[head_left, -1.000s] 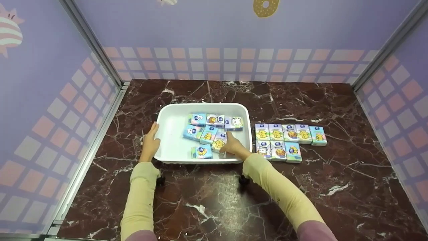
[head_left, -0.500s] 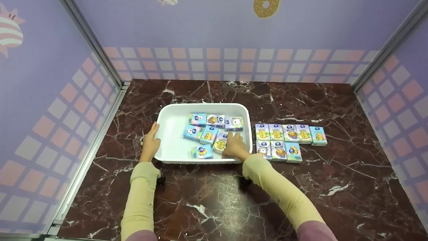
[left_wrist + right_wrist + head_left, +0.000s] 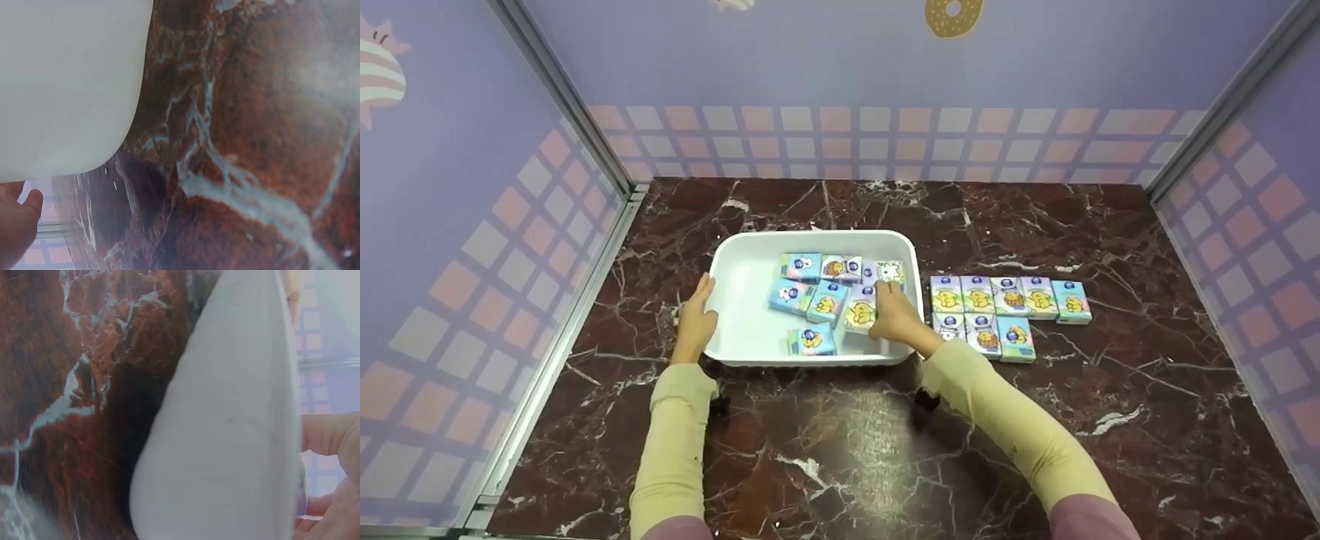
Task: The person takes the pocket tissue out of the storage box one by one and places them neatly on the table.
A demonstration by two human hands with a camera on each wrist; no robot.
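A white plastic tray [image 3: 750, 322] holds several small cartoon-printed packs that look like pocket tissues. My left hand [image 3: 695, 319] rests against the tray's left side with fingers extended; the left wrist view shows its thumb [image 3: 34, 203] off the tray wall. Inside the tray's right part, my right hand [image 3: 898, 315] pinches a yellow-and-purple tissue pack [image 3: 859, 313], partly covered by the fingers. A sliver of a pack shows between thumb and fingers in the right wrist view. Close behind that hand lies a white-and-purple pack [image 3: 891, 270]; a blue pack [image 3: 829, 301] lies to its left.
Right of the tray, several tissue packs stand side by side in two rows, among them a blue pack [image 3: 1072, 301] at the right end and another blue pack [image 3: 1016, 339] in front. Everything rests on a dark marbled table [image 3: 1110, 375] enclosed by purple walls [image 3: 840, 60].
My right hand has shifted back and to the right inside the tray. The yellow-and-purple tissue pack has moved the same way, up against the pack behind it. My left hand stays put.
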